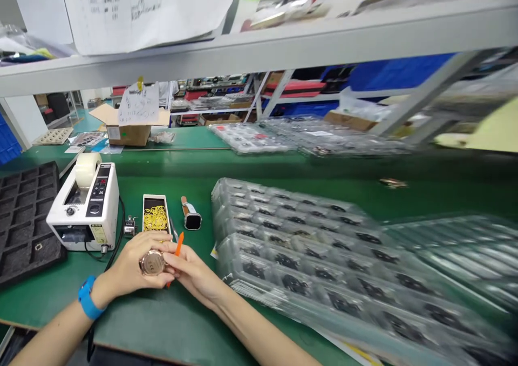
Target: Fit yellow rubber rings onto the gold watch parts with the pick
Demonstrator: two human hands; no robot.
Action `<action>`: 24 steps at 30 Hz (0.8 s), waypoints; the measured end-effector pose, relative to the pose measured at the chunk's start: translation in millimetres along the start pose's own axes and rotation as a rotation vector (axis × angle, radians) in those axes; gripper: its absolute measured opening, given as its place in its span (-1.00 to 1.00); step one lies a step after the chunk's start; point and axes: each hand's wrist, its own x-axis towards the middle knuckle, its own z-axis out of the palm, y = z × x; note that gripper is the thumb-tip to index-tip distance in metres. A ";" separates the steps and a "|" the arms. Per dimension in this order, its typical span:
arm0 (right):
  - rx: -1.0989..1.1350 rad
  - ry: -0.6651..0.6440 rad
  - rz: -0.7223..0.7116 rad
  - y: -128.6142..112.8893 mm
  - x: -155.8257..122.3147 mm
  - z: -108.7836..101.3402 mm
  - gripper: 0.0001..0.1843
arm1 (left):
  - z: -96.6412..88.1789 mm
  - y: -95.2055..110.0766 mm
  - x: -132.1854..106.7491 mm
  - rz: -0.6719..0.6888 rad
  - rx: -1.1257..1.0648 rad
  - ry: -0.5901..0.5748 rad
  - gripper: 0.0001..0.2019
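My left hand (131, 263) is closed around a rose-gold round watch case (152, 263), its engraved metal back facing up. My right hand (194, 271) meets it at the case's right edge, its fingers gripping a thin orange pointed stick (179, 244) that slants upward; a short orange end shows below the fingers. Just beyond my hands stands a white box (154, 198) of small yellow loops (155, 218). Right of that box lies a square-faced smartwatch (192, 221) with a brown and white strap. A slim metal tool, partly hidden, lies between them.
A white tape dispenser (87, 204) stands at the left, with a small metal tally counter (129, 226) beside it. At far left is a black foam tray (28, 220). Stacked clear plastic trays (307, 258) holding dark parts fill the right. A grey shelf beam (251, 47) crosses overhead.
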 end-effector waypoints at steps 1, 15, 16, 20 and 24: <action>-0.025 -0.018 -0.015 -3.8 0.1 -0.5 -0.50 | -0.9 0.4 -0.6 -0.058 -0.041 -0.019 -0.57; -1.631 0.355 0.166 -140.1 85.4 -65.1 -0.81 | -9.1 -15.1 0.3 -0.375 -0.009 0.253 -0.72; -1.686 0.421 0.173 -139.2 91.5 -69.7 -0.77 | -8.8 -15.3 1.1 -0.369 0.018 0.243 -0.72; -1.820 0.514 0.172 -129.0 90.7 -77.4 -0.75 | -11.6 -4.7 -1.7 -0.232 0.203 0.236 -0.78; -1.886 0.397 0.088 -105.7 50.4 -87.6 -0.72 | -35.8 19.7 -29.5 0.049 0.505 0.212 -0.77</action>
